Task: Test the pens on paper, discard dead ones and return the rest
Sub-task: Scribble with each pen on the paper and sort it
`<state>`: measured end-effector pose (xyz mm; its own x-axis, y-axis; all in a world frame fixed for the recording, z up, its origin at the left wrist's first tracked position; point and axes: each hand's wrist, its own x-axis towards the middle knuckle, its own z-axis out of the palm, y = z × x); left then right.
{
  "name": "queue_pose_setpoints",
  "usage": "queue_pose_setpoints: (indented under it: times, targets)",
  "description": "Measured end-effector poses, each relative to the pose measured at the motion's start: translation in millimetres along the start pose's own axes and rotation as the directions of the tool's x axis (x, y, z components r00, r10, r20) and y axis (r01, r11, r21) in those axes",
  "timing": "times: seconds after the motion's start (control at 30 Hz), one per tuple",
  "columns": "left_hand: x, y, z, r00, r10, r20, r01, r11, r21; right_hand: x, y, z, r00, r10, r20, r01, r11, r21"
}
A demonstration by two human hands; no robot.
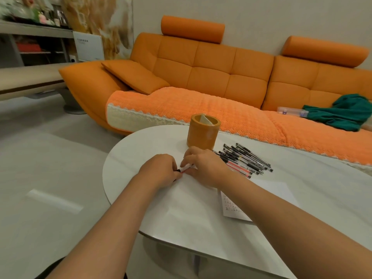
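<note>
Beyond the worktop's [145, 146] far edge we see an orange sofa [211, 65] bearing a cushion [134, 76], a green cloth [346, 112] and a clear case [291, 112].

A home living room is being shown. A long orange sofa [211, 63] is being backed against the wall. A cushion [134, 76] is being propped in its corner, and its seat is being covered by a knitted throw [201, 105]. A low white table [302, 178] is being fronted by it. Ornaments are being kept on a shelf [36, 30].
</note>
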<state>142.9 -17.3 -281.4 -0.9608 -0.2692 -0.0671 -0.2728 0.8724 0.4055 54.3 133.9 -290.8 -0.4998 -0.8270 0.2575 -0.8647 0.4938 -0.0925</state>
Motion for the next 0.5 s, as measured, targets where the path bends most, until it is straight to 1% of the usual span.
queue_pose_setpoints:
  times: [0.07,0.17,0.3,0.43,0.5]
  targets:
    - [-0.7,3.7,0.6,1.0,-0.005,0.014,0.005,1.0,-0.01,-5.9,0.7,-2.8,1.0,0.017,0.009,-0.018,1.0,0.019]
    - [-2.1,5.5,0.5,1.0,-0.012,0.024,0.012,1.0,0.011,-13.4,3.8,-6.8,0.999,-0.009,0.053,0.008,1.0,0.007]
    - [-4.7,3.5,0.9,1.0,0.011,0.018,-0.011,1.0,0.003,-22.9,8.9,-10.4,0.994,-0.011,0.113,0.019,0.997,-0.075]
    - [-5.8,5.9,6.8,1.0,0.016,-0.004,-0.016,1.0,-0.006,-33.4,14.2,-17.9,0.997,0.021,0.074,-0.016,0.997,-0.07]
    - [-5.8,11.9,9.7,0.998,0.039,-0.052,-0.04,0.999,-0.016,-38.8,16.7,-25.2,0.997,0.048,0.058,-0.046,0.998,-0.042]
